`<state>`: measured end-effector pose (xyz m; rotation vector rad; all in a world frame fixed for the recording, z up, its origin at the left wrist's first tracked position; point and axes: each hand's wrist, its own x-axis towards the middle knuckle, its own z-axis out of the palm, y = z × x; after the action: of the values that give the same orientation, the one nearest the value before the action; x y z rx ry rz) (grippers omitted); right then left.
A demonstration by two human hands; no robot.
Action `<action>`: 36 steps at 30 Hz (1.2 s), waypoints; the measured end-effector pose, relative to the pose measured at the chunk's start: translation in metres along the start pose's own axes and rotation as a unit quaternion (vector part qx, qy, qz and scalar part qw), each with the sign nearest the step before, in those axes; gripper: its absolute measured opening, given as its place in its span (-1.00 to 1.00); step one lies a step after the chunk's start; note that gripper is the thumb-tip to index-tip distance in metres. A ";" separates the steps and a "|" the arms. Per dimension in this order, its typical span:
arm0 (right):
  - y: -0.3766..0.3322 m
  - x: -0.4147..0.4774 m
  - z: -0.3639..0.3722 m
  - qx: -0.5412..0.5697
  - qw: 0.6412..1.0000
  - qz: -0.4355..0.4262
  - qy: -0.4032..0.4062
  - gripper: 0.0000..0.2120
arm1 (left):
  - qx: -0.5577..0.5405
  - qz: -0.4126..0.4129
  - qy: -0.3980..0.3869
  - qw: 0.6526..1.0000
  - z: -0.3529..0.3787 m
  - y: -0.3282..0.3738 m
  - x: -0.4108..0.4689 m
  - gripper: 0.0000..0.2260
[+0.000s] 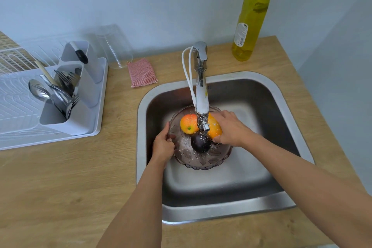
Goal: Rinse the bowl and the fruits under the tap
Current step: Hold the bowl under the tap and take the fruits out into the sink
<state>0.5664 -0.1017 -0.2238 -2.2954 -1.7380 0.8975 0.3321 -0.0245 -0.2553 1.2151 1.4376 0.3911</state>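
A clear, purple-tinted plastic bowl (198, 160) is held inside the steel sink (281, 106), under the chrome tap (201, 94). Water droplets speckle the bowl. In it lie a yellow-red apple (188, 124), a dark plum (200, 143) and an orange fruit (215, 129). My left hand (163, 146) grips the bowl's left rim. My right hand (231, 129) rests over the orange fruit, fingers curled around it. The tap spout hides part of the orange fruit.
A tall bottle of yellow dish soap (250, 16) stands at the back right of the wooden counter (70, 177). A pink scrub pad (142, 72) and a clear upturned glass (114, 46) lie behind the sink. A white drying rack (26, 110) with cutlery sits at left.
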 end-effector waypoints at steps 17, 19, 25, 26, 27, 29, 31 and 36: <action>-0.019 0.012 0.026 0.101 0.990 0.060 0.079 -0.09 | -0.012 0.004 0.003 1.000 0.002 -0.002 0.002 -0.39; -0.018 0.012 0.027 0.112 0.988 0.061 0.082 -0.09 | -0.014 0.002 0.003 1.000 0.002 -0.002 0.002 -0.39; -0.014 0.003 0.023 0.130 0.986 0.063 0.089 -0.09 | -0.006 0.001 0.001 1.000 0.003 -0.004 0.002 -0.38; -0.013 0.000 0.020 0.138 0.983 0.063 0.100 -0.10 | -0.007 -0.001 0.000 1.000 0.003 -0.004 0.003 -0.38; -0.012 -0.003 0.015 0.144 0.981 0.062 0.113 -0.12 | -0.009 -0.003 -0.001 1.000 0.003 -0.005 0.003 -0.37; -0.006 -0.011 0.002 0.141 0.978 0.059 0.142 -0.13 | -0.009 -0.006 -0.004 1.000 0.003 -0.005 0.004 -0.34; 0.004 -0.017 -0.013 0.134 0.974 0.065 0.169 -0.14 | -0.006 -0.006 -0.005 1.000 0.003 -0.006 0.003 -0.33; 0.037 -0.030 -0.037 0.116 0.965 0.124 0.200 -0.20 | -0.001 0.000 -0.002 1.000 0.003 -0.006 0.002 -0.37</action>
<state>0.6120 -0.1321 -0.1984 -2.3601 -1.1392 0.5770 0.3328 -0.0267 -0.2621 1.2133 1.4341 0.3897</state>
